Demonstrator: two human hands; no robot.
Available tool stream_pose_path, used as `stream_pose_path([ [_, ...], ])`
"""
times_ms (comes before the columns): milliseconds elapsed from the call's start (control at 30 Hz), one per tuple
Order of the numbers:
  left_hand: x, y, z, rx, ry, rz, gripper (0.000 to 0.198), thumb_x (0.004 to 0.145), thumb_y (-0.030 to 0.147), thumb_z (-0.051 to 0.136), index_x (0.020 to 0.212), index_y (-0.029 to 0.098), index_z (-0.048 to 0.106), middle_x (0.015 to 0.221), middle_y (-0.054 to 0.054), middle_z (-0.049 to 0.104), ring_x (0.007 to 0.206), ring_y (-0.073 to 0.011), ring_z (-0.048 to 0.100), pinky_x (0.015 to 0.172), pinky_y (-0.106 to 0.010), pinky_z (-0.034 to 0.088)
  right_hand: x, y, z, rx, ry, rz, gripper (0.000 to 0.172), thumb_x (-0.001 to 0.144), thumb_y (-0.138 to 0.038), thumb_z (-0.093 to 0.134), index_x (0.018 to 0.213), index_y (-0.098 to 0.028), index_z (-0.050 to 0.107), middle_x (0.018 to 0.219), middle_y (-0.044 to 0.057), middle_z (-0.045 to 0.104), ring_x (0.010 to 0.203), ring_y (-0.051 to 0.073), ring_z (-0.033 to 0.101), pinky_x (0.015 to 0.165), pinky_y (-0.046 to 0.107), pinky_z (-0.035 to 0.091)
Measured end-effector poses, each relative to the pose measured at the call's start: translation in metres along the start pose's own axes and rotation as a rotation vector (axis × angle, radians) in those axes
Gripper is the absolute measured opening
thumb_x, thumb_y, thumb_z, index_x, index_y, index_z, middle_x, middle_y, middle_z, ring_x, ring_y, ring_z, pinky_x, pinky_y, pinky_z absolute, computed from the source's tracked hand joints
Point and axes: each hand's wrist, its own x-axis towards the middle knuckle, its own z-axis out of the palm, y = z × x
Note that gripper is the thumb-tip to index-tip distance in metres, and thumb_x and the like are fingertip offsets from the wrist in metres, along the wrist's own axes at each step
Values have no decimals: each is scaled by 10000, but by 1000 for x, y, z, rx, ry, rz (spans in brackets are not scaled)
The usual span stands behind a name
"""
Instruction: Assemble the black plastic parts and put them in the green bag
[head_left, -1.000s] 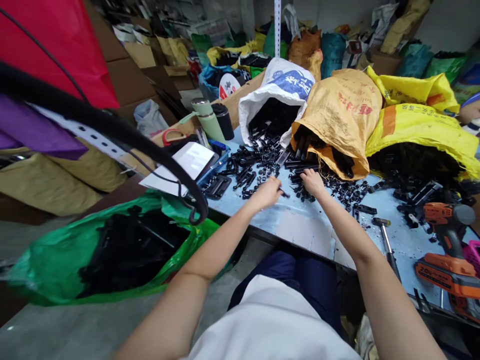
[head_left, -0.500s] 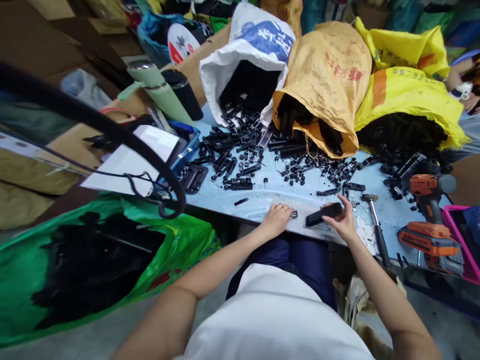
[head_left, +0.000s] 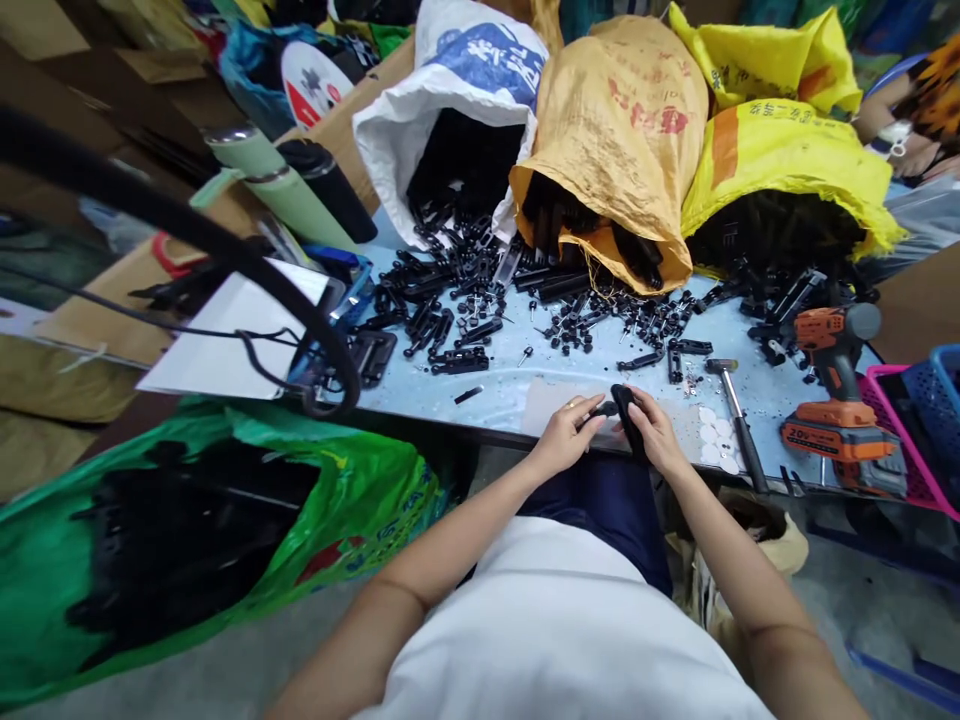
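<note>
My left hand (head_left: 568, 430) and my right hand (head_left: 654, 432) meet at the near edge of the light blue table (head_left: 495, 390). The right hand grips a long black plastic part (head_left: 624, 418), held on end. Pinched in the left hand's fingers is a small black piece (head_left: 602, 409) that touches the long part. A heap of small black plastic parts and screws (head_left: 480, 310) lies across the table behind my hands.
A white sack (head_left: 465, 110), an orange sack (head_left: 622, 130) and a yellow sack (head_left: 787, 170) spill black parts at the back. A hammer (head_left: 735, 420) and an orange cordless drill (head_left: 836, 390) lie to the right. A green bag (head_left: 187, 530) of black parts stands at the left.
My hands drew back from the heap to the table's near edge. The right hand picked up the long black part and turned it upright; both hands came together on it.
</note>
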Motion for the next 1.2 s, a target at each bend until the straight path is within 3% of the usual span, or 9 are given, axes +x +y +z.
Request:
stream_pose_path([
  [67,2,6,2,-15,41,-35,378,873,302,448,1212,149,518,878,-29,545,564,-71,523,589,-230,488,-1,-4,8,189,-40,75,533,842,-539,394,1290,-251,428,842,32,617,543,128,560,502,296,515],
  [167,3,13,-2,82,46,-1,352,861,257,466,1180,137,555,834,-35,556,746,-124,562,725,-257,486,-5,-8,8,231,-58,75,547,814,-551,447,1262,-239,480,702,11,591,491,123,527,472,292,511],
  [400,-3,26,-5,301,21,89,345,878,269,436,1184,162,554,864,-44,556,811,-141,559,772,-264,476,-6,-14,-17,-27,-96,-180,453,841,-483,453,1230,-263,530,872,35,581,507,85,517,519,272,512],
  [567,0,26,-3,325,46,169,338,895,291,407,1168,166,560,863,-42,560,778,-129,562,749,-247,480,-3,-25,-31,-226,-120,-347,425,870,-403,448,1272,-270,489,784,14,549,591,99,523,637,279,506],
  [667,2,26,3,298,109,208,338,905,304,388,1157,166,565,851,-47,567,789,-135,562,753,-254,480,-3,-29,-24,-264,-109,-372,431,873,-397,445,1285,-272,473,760,9,531,608,107,522,658,285,503],
  [833,3,30,12,257,385,245,390,936,322,286,1202,168,526,902,-86,582,834,-154,553,771,-290,478,-8,-32,4,-173,98,-343,456,896,-404,380,1339,-297,390,853,32,535,532,100,495,526,273,496],
  [967,11,27,-3,236,245,364,380,929,340,317,1156,156,560,896,-83,591,821,-147,557,749,-274,480,-8,-30,11,-201,106,-370,483,886,-416,398,1347,-271,386,826,39,541,592,126,518,596,306,509],
  [1067,14,17,-7,255,212,306,366,926,331,323,1153,168,559,921,-78,596,857,-153,560,784,-288,476,0,-22,10,-215,51,-347,494,890,-436,377,1352,-264,376,829,38,541,628,131,535,623,302,506],
  [1200,10,3,1,354,310,33,370,920,251,304,1239,189,480,1051,-105,569,966,-191,552,845,-351,459,38,-12,-8,-400,-97,-283,447,876,-466,395,1278,-287,475,889,40,583,745,152,571,692,304,492],
])
